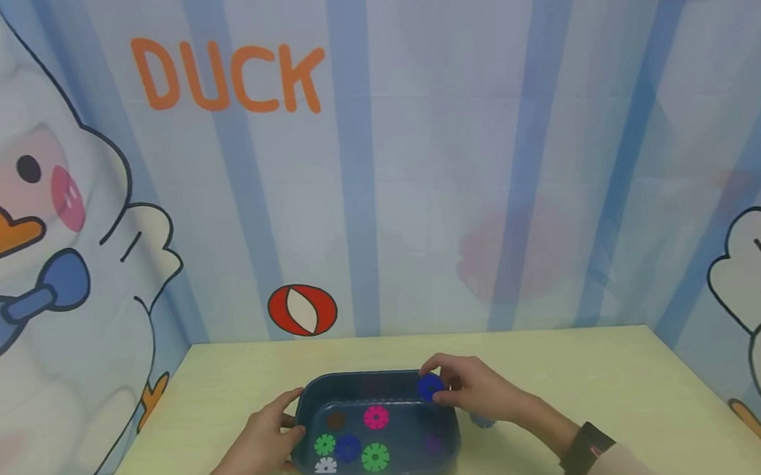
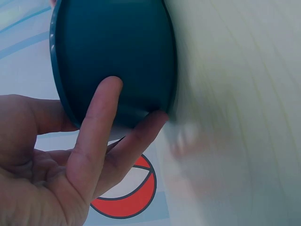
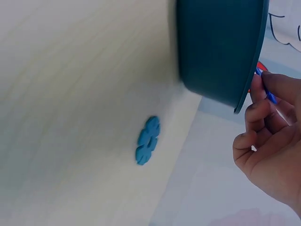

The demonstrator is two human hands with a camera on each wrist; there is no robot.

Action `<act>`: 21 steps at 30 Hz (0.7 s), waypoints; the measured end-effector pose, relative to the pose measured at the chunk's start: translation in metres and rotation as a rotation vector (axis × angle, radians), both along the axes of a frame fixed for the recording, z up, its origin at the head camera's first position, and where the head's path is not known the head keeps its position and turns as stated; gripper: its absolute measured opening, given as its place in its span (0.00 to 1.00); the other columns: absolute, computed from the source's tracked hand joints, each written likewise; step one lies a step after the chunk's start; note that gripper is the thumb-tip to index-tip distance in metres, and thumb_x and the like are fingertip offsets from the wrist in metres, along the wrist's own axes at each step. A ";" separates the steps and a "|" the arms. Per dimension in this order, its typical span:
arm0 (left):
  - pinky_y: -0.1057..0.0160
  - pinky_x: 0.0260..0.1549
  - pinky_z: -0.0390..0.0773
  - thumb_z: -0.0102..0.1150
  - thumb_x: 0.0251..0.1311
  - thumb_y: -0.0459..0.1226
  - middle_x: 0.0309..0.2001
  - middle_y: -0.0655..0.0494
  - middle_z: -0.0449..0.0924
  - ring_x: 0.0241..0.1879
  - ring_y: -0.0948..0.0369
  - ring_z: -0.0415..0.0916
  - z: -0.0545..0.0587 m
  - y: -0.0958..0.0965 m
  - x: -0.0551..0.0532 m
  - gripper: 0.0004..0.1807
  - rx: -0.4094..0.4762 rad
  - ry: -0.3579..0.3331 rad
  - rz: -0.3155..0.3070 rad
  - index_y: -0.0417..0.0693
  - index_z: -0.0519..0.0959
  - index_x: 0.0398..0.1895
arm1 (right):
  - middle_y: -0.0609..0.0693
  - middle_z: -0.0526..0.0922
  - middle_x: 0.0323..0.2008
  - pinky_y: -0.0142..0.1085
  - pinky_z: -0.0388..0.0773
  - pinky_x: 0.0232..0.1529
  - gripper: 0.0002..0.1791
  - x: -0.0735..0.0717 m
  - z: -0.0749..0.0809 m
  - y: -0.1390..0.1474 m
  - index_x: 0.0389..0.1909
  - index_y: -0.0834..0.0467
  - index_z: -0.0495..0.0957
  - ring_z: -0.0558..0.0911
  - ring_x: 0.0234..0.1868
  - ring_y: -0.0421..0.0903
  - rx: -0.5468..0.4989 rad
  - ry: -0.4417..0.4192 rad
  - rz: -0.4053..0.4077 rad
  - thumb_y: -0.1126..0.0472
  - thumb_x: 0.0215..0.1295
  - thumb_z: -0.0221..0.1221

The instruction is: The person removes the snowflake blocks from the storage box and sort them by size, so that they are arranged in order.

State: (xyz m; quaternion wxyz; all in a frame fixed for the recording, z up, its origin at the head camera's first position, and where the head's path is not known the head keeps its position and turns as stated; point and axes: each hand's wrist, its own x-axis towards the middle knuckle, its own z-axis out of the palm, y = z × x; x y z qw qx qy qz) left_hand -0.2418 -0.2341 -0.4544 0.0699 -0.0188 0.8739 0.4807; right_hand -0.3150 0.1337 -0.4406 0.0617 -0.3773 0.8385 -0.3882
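Note:
A dark teal basin (image 1: pixel 442 448) stands on the table with several flower-shaped plastic discs inside. My left hand (image 1: pixel 264 433) holds the basin's left end, its fingers (image 2: pixel 101 122) against the outer wall. Above the basin's far right corner, my right hand (image 1: pixel 478 388) pinches a dark blue snowflake disc (image 1: pixel 430 387) between thumb and fingertips; the right wrist view shows this disc (image 3: pixel 269 89) edge-on beside the rim. Inside lie a pink disc (image 1: pixel 376 417), two green ones, including the larger green disc (image 1: pixel 375 457), and a white disc (image 1: pixel 325 464) partly hidden by the near rim.
On the pale table (image 1: pixel 592 377), right of the basin, lies a light blue disc (image 3: pixel 148 140), partly under the right hand in the head view. A striped curtain (image 1: pixel 415 155) with duck pictures hangs behind the table's far edge.

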 end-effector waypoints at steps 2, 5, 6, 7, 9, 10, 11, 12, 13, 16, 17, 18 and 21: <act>0.53 0.22 0.92 0.60 0.67 0.24 0.51 0.33 0.84 0.38 0.51 0.88 0.000 0.000 0.000 0.36 -0.003 0.001 0.003 0.38 0.64 0.79 | 0.42 0.73 0.26 0.27 0.79 0.30 0.20 0.000 -0.002 0.004 0.63 0.59 0.79 0.72 0.24 0.35 -0.022 -0.028 -0.005 0.66 0.72 0.66; 0.53 0.22 0.92 0.60 0.67 0.23 0.51 0.34 0.84 0.38 0.51 0.88 0.000 0.000 0.001 0.36 -0.001 0.004 0.007 0.38 0.64 0.79 | 0.44 0.76 0.27 0.29 0.85 0.34 0.20 0.001 -0.003 0.009 0.63 0.59 0.78 0.79 0.27 0.38 -0.059 -0.058 -0.017 0.68 0.72 0.65; 0.53 0.22 0.92 0.60 0.67 0.23 0.51 0.33 0.84 0.38 0.51 0.88 0.000 0.000 0.001 0.36 -0.001 0.003 0.006 0.38 0.64 0.79 | 0.45 0.76 0.27 0.31 0.87 0.36 0.20 0.002 -0.003 0.011 0.63 0.60 0.78 0.81 0.28 0.40 -0.073 -0.065 -0.023 0.69 0.72 0.64; 0.53 0.22 0.92 0.60 0.67 0.23 0.51 0.33 0.84 0.38 0.51 0.88 0.000 0.000 0.001 0.36 -0.001 0.003 0.005 0.38 0.64 0.79 | 0.46 0.77 0.27 0.33 0.89 0.39 0.20 0.002 -0.004 0.012 0.63 0.60 0.78 0.82 0.30 0.41 -0.084 -0.075 -0.030 0.69 0.72 0.64; 0.53 0.22 0.92 0.60 0.67 0.23 0.51 0.33 0.84 0.37 0.51 0.88 -0.001 0.000 0.001 0.36 0.004 0.003 0.003 0.38 0.64 0.79 | 0.48 0.79 0.28 0.36 0.90 0.40 0.20 0.003 -0.004 0.016 0.63 0.60 0.78 0.85 0.33 0.43 -0.099 -0.081 -0.051 0.69 0.72 0.64; 0.53 0.22 0.92 0.60 0.67 0.23 0.51 0.33 0.84 0.37 0.51 0.88 -0.001 0.000 0.001 0.36 0.005 0.003 0.001 0.38 0.64 0.79 | 0.48 0.80 0.28 0.37 0.91 0.41 0.19 0.003 -0.004 0.018 0.62 0.60 0.77 0.85 0.33 0.44 -0.105 -0.082 -0.061 0.69 0.72 0.63; 0.53 0.22 0.92 0.60 0.67 0.23 0.52 0.33 0.84 0.37 0.51 0.88 -0.001 0.001 0.001 0.37 0.004 0.003 0.000 0.38 0.64 0.79 | 0.49 0.80 0.28 0.37 0.91 0.41 0.19 0.003 -0.004 0.021 0.62 0.60 0.77 0.85 0.34 0.45 -0.113 -0.080 -0.067 0.69 0.72 0.63; 0.53 0.22 0.92 0.60 0.67 0.23 0.51 0.34 0.84 0.37 0.51 0.88 -0.001 0.001 0.001 0.36 0.003 0.004 0.000 0.38 0.64 0.79 | 0.49 0.80 0.28 0.37 0.91 0.42 0.19 0.003 -0.005 0.024 0.62 0.60 0.77 0.85 0.34 0.46 -0.121 -0.082 -0.072 0.70 0.72 0.63; 0.53 0.21 0.92 0.60 0.68 0.24 0.51 0.34 0.85 0.38 0.52 0.88 -0.001 0.001 0.001 0.36 0.000 0.007 0.000 0.38 0.64 0.79 | 0.50 0.80 0.28 0.36 0.91 0.41 0.18 0.004 -0.006 0.026 0.61 0.61 0.77 0.85 0.34 0.47 -0.126 -0.081 -0.076 0.70 0.72 0.63; 0.53 0.21 0.92 0.61 0.68 0.24 0.51 0.35 0.85 0.38 0.52 0.88 0.000 0.000 0.002 0.36 -0.014 0.012 0.003 0.39 0.64 0.79 | 0.50 0.80 0.28 0.33 0.88 0.39 0.18 0.005 -0.008 0.034 0.61 0.62 0.77 0.85 0.34 0.49 -0.136 -0.075 -0.082 0.70 0.72 0.62; 0.53 0.21 0.92 0.61 0.68 0.24 0.51 0.35 0.85 0.38 0.52 0.88 0.000 0.000 0.002 0.36 -0.017 0.015 0.005 0.39 0.65 0.79 | 0.51 0.80 0.28 0.32 0.88 0.38 0.18 0.005 -0.009 0.038 0.61 0.62 0.77 0.85 0.34 0.48 -0.137 -0.076 -0.083 0.69 0.73 0.62; 0.53 0.21 0.92 0.61 0.68 0.24 0.51 0.36 0.85 0.38 0.52 0.88 0.000 0.000 0.002 0.36 -0.017 0.016 0.006 0.40 0.65 0.79 | 0.50 0.80 0.28 0.32 0.87 0.37 0.18 0.005 -0.011 0.040 0.61 0.63 0.77 0.84 0.33 0.47 -0.131 -0.080 -0.092 0.69 0.73 0.62; 0.53 0.21 0.92 0.61 0.68 0.24 0.51 0.35 0.85 0.38 0.52 0.88 0.000 0.001 0.002 0.36 -0.010 0.018 0.004 0.39 0.65 0.79 | 0.49 0.80 0.28 0.30 0.82 0.33 0.17 0.007 -0.014 0.050 0.61 0.61 0.79 0.81 0.31 0.41 -0.098 -0.077 -0.126 0.68 0.73 0.62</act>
